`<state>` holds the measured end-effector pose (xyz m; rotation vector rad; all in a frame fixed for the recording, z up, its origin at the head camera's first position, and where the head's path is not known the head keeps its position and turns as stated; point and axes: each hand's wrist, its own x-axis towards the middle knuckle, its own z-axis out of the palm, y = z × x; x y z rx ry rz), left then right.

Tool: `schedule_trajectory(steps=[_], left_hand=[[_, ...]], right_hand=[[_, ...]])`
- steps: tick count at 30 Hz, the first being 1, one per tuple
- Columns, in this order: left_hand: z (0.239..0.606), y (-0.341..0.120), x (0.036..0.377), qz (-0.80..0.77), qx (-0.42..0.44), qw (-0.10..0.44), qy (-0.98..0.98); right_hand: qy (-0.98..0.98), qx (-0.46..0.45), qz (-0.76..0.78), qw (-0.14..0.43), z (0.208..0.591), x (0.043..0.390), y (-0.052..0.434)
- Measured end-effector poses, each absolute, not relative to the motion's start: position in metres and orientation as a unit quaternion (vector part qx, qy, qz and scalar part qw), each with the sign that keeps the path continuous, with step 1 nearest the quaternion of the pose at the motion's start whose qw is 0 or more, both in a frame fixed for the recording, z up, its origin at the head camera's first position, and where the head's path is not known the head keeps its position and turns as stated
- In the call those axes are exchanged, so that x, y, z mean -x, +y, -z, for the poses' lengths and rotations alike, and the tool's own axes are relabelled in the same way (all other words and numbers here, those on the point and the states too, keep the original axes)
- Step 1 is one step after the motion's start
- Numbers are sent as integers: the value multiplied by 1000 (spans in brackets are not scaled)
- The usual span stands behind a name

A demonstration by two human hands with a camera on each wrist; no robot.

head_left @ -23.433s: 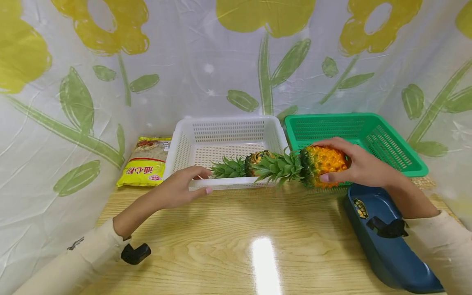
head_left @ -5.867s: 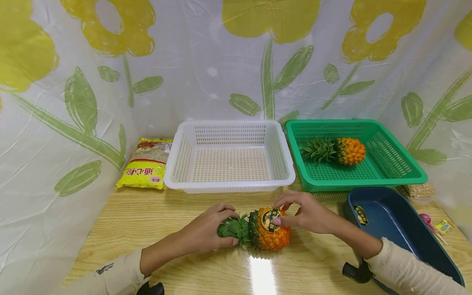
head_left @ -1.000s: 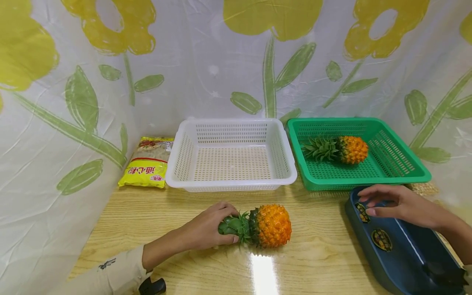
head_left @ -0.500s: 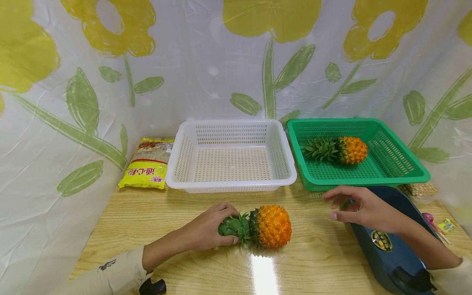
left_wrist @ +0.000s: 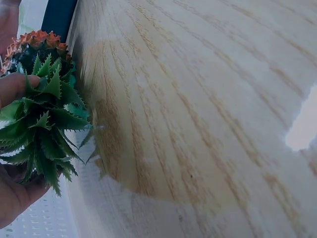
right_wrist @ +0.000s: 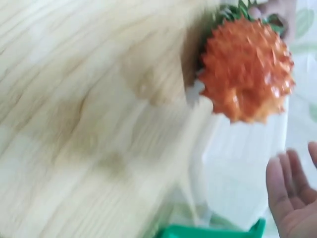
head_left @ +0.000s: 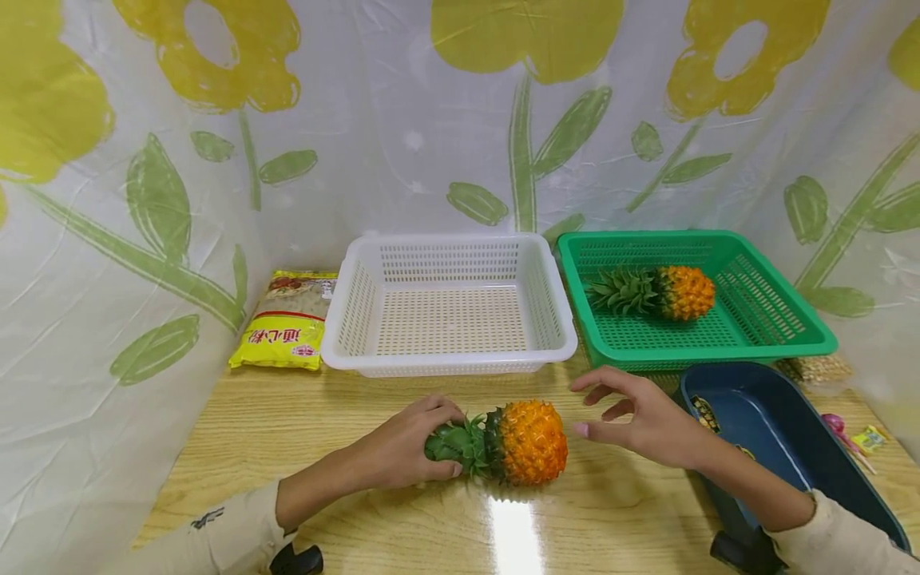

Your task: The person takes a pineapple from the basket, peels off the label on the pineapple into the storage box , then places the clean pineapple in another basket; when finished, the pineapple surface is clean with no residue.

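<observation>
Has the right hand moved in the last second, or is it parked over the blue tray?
Yes. The right hand has left the blue tray and swung left across the table, now hovering open just right of the pineapple.

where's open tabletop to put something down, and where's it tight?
Free: the table left front, between the yellow packet and the left hand; also the near edge below the pineapple. The white basket holds nothing. Tight: the right side, with the right hand, blue tray and green basket.
</observation>
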<state>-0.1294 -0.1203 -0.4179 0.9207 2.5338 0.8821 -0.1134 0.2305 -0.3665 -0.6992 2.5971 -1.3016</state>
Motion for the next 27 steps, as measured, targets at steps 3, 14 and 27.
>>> schedule_trajectory(steps=[3, 14, 27], left_hand=[[419, -120, 130, -303, -323, 147, 885], [420, -120, 130, -301, -322, 142, 886], [421, -120, 131, -305, -328, 132, 884]], right_hand=[[869, 228, 431, 81, 372, 114, 221], [874, 210, 416, 140, 388, 110, 191], [867, 227, 414, 159, 397, 111, 163]])
